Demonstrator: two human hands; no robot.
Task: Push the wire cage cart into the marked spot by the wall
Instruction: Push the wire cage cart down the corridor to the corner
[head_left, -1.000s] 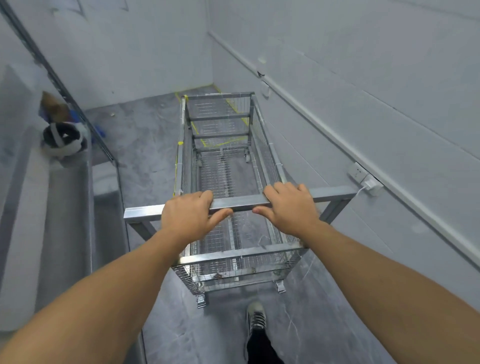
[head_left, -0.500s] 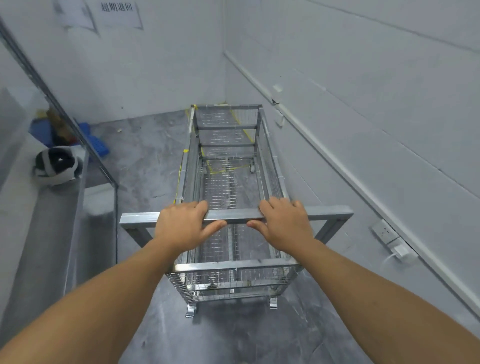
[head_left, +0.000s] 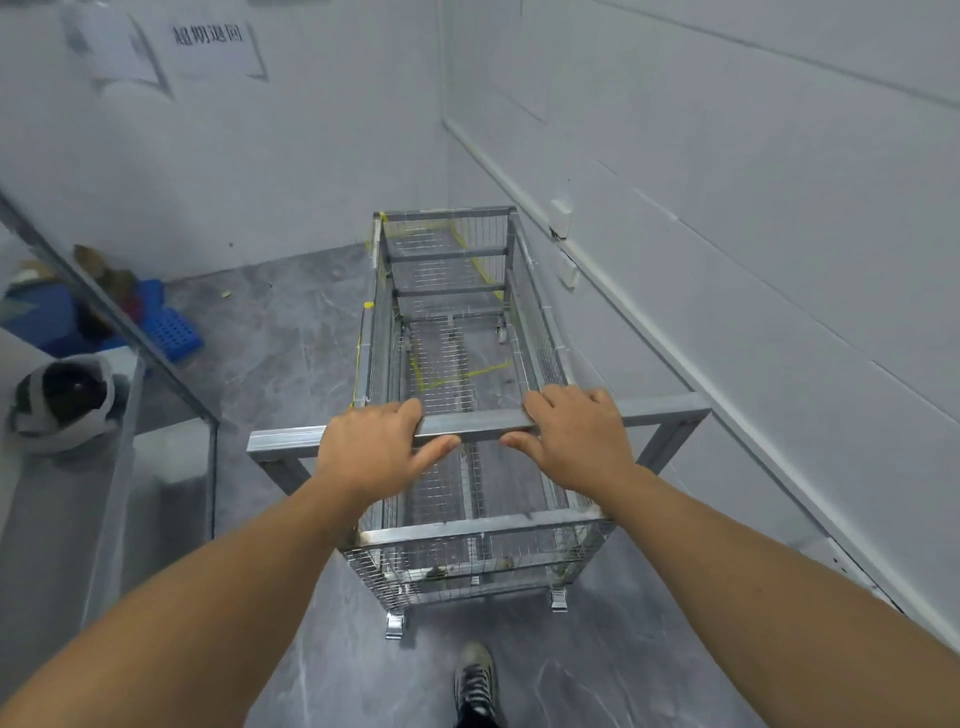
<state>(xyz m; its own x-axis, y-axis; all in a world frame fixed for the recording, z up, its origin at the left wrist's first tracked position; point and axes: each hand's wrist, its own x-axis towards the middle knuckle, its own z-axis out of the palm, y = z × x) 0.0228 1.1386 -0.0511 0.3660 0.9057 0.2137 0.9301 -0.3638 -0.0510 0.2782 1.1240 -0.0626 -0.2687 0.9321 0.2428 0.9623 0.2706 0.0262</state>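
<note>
A long wire cage cart (head_left: 540, 332) of silver metal stands lengthwise in front of me, close along the right wall, its far end near the room's corner. Its square-tube handle bar (head_left: 478, 426) runs across the near end. My left hand (head_left: 371, 449) grips the bar left of centre, and my right hand (head_left: 571, 436) grips it right of centre, thumbs underneath. Yellow tape lines (head_left: 457, 376) on the grey floor show through the cart's mesh bottom and near its far end.
A white wall with a rail (head_left: 675, 353) and a socket box (head_left: 563, 218) runs along the right. At left stands a glass panel with a metal frame (head_left: 171, 384), a white bag (head_left: 62, 405) and blue crates (head_left: 166, 325) behind it. My shoe (head_left: 475, 680) is below the cart.
The cart has rolled forward toward the far corner, with both hands holding the bar throughout. The far wall and its paper signs appear closer; my shoe has stepped into view.
</note>
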